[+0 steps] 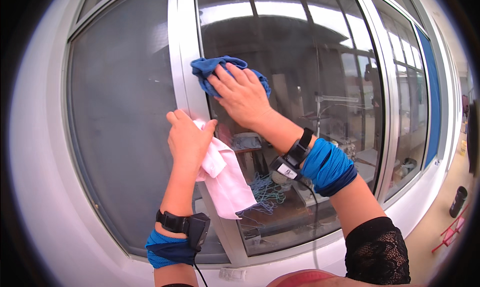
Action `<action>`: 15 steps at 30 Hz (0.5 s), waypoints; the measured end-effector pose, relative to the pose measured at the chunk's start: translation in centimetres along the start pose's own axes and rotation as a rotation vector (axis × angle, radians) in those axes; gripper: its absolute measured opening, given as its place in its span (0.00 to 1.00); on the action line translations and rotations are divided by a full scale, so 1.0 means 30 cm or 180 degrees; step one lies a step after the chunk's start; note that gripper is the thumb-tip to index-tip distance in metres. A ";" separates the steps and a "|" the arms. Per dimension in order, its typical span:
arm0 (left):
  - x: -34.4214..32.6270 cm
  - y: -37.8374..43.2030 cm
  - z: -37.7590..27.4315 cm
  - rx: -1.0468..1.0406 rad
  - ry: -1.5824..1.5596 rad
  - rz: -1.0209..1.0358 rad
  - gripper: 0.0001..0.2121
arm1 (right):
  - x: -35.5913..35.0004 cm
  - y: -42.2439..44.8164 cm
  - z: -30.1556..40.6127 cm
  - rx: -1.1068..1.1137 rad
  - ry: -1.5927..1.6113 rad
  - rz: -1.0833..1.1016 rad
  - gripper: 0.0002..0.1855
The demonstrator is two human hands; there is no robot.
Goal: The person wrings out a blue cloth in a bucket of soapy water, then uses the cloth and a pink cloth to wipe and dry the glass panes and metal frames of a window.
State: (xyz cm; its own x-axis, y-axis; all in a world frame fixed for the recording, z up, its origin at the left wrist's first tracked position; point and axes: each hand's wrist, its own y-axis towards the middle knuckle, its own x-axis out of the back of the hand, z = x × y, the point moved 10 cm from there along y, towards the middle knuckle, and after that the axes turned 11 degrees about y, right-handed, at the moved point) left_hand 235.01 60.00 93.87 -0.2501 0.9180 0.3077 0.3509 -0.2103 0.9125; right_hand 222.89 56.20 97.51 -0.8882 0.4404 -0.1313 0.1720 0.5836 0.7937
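Note:
My right hand presses a bunched blue cloth against the upper left part of a glass window pane, beside its aluminium frame. Lower and to the left, my left hand is closed on a pale pink cloth, which hangs down across the frame and the glass. The fingers of that hand rest at the frame's upright. Each wrist bears a black strapped device with a cable.
Left of the upright is a grey mesh-like panel. Through the glass show tangled blue cords and a sewing machine. The white sill runs below. On the floor at right stand a black cylinder and a red metal rack.

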 end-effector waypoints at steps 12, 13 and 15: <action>-0.005 -0.005 -0.036 -0.0048 -0.0068 0.0001 0.29 | -0.121 0.472 -0.348 -0.0758 -0.0503 -0.0448 0.13; -0.011 -0.001 -0.025 -0.0022 -0.0053 0.0014 0.29 | -0.119 0.437 -0.308 -0.0761 -0.0458 -0.0537 0.12; -0.014 0.005 0.016 0.0054 -0.0009 0.0040 0.29 | -0.096 0.343 -0.180 -0.0490 -0.0415 -0.0615 0.11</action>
State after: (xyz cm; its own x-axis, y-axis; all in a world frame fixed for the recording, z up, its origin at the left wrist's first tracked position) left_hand 235.60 59.74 93.73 -0.2429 0.9163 0.3184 0.3693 -0.2162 0.9038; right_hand 224.93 57.25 109.25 -0.8341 0.4209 -0.3566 -0.0709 0.5592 0.8260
